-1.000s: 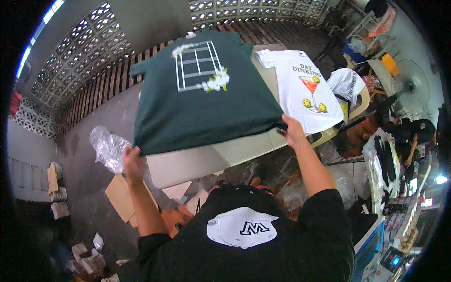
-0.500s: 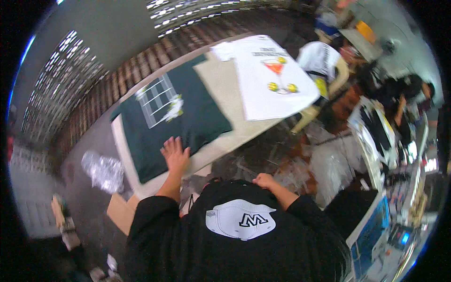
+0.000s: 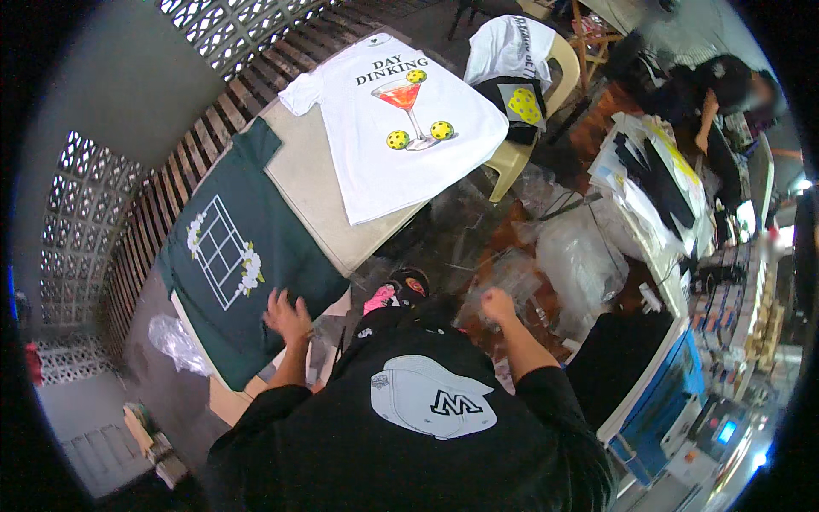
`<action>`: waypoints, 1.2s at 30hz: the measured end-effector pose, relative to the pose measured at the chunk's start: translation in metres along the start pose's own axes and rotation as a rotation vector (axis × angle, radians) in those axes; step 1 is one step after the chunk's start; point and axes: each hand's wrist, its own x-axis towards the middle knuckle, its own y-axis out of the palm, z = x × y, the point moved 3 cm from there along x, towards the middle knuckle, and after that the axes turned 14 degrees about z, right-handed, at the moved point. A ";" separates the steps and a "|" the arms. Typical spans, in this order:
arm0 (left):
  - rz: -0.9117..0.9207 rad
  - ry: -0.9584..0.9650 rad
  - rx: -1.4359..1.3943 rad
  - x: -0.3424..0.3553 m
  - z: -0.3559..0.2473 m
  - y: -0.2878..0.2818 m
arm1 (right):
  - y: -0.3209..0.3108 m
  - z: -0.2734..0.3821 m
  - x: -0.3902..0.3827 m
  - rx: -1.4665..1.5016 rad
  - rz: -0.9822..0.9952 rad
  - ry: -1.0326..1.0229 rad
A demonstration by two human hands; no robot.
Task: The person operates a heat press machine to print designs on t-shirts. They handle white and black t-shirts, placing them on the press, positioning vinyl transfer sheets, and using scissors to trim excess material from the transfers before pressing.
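My left hand [image 3: 287, 319] is open, fingers spread, at the lower part of a dark green shirt [image 3: 239, 239] with a white trellis-and-flower print, lying on the beige table [image 3: 307, 205]; I cannot tell whether it touches the cloth. My right hand [image 3: 497, 305] is closed, with nothing visible in it, out in front of my body right of the table's near edge. Beyond the green shirt lies a white T-shirt [image 3: 341, 136] printed with a cocktail glass, yellow balls and lettering.
A beige chair [image 3: 503, 179] holds more printed garments. To the right are a cluttered side table [image 3: 648, 179], plastic bags [image 3: 580, 260] and a blue machine [image 3: 661, 401]. A co-worker in black [image 3: 708, 94] bends at the far right. Cardboard [image 3: 230, 401] and crumpled plastic [image 3: 175, 341] lie on the floor at left.
The green shirt, earlier held up by both my hands, now lies on the table, released. My right hand has drawn back and closed. The view has swung rightward.
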 end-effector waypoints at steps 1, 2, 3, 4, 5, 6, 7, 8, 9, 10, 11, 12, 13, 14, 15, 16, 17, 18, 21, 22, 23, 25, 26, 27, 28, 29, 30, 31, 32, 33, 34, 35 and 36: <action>-0.044 0.150 -0.061 0.025 -0.045 -0.004 | -0.027 0.035 0.017 0.055 -0.038 -0.037; 0.002 0.257 -0.153 0.050 -0.093 -0.008 | -0.055 0.074 0.035 0.107 -0.073 -0.076; 0.003 0.385 -0.213 0.074 -0.123 0.009 | -0.077 0.105 0.055 0.099 -0.124 -0.148; -0.006 0.490 -0.198 0.092 -0.154 0.023 | -0.100 0.137 0.073 0.086 -0.158 -0.298; 0.116 0.520 -0.378 0.115 -0.188 0.036 | -0.119 0.166 0.092 -0.004 -0.198 -0.374; 0.141 0.564 -0.342 0.135 -0.218 0.047 | -0.135 0.195 0.110 -0.078 -0.212 -0.441; 0.152 0.607 -0.312 0.159 -0.243 0.055 | -0.153 0.232 0.114 -0.089 -0.186 -0.384; 0.123 0.602 -0.263 0.184 -0.269 0.058 | -0.162 0.248 0.132 -0.161 -0.149 -0.391; 0.094 0.572 -0.215 0.202 -0.286 0.061 | -0.172 0.274 0.143 -0.217 -0.095 -0.370; 0.087 0.544 -0.174 0.211 -0.303 0.067 | -0.178 0.285 0.159 -0.316 -0.128 -0.455; 0.107 0.493 -0.098 0.224 -0.310 0.072 | -0.179 0.294 0.174 -0.379 -0.142 -0.478; 0.140 0.458 -0.076 0.221 -0.314 0.078 | -0.180 0.302 0.187 -0.444 -0.153 -0.506; 0.172 0.428 -0.041 0.220 -0.313 0.081 | -0.178 0.311 0.196 -0.495 -0.168 -0.539; 0.214 0.403 -0.012 0.216 -0.311 0.080 | -0.175 0.323 0.199 -0.559 -0.173 -0.585; 0.257 0.377 0.015 0.207 -0.311 0.079 | -0.174 0.333 0.201 -0.623 -0.178 -0.631; 0.292 0.363 0.047 0.206 -0.310 0.075 | -0.174 0.344 0.205 -0.681 -0.197 -0.677; 0.291 0.367 0.034 0.206 -0.308 0.070 | -0.169 0.351 0.211 -0.721 -0.183 -0.710; 0.289 0.372 0.021 0.206 -0.307 0.067 | -0.165 0.355 0.217 -0.762 -0.169 -0.742; 0.284 0.371 -0.022 0.206 -0.305 0.070 | -0.160 0.361 0.221 -0.886 -0.143 -0.802; 0.280 0.374 -0.021 0.211 -0.306 0.068 | -0.162 0.365 0.223 -0.899 -0.144 -0.815; 0.278 0.379 -0.020 0.215 -0.307 0.067 | -0.164 0.367 0.224 -0.910 -0.146 -0.825; 0.296 0.374 -0.009 0.211 -0.308 0.068 | -0.166 0.366 0.212 -0.881 -0.101 -0.838; 0.305 0.378 -0.003 0.210 -0.310 0.069 | -0.168 0.366 0.210 -0.864 -0.084 -0.840; 0.292 0.361 0.005 0.213 -0.309 0.069 | -0.168 0.370 0.213 -0.846 -0.084 -0.867; 0.291 0.362 0.007 0.213 -0.310 0.069 | -0.168 0.368 0.213 -0.827 -0.085 -0.871; 0.286 0.360 0.008 0.214 -0.310 0.070 | -0.168 0.368 0.215 -0.810 -0.087 -0.879; 0.279 0.363 -0.016 0.213 -0.310 0.071 | -0.166 0.367 0.215 -0.813 -0.080 -0.876; 0.287 0.357 -0.004 0.213 -0.310 0.070 | -0.162 0.371 0.216 -0.814 -0.072 -0.884; 0.295 0.349 0.007 0.213 -0.310 0.068 | -0.162 0.373 0.217 -0.816 -0.064 -0.893; 0.302 0.339 0.018 0.214 -0.312 0.067 | -0.164 0.368 0.223 -0.799 -0.054 -0.880; 0.297 0.339 0.013 0.211 -0.310 0.065 | -0.160 0.366 0.228 -0.779 -0.033 -0.881; 0.295 0.347 0.001 0.212 -0.312 0.066 | -0.157 0.364 0.233 -0.759 -0.010 -0.884; 0.292 0.352 -0.012 0.213 -0.315 0.067 | -0.161 0.359 0.240 -0.728 0.001 -0.888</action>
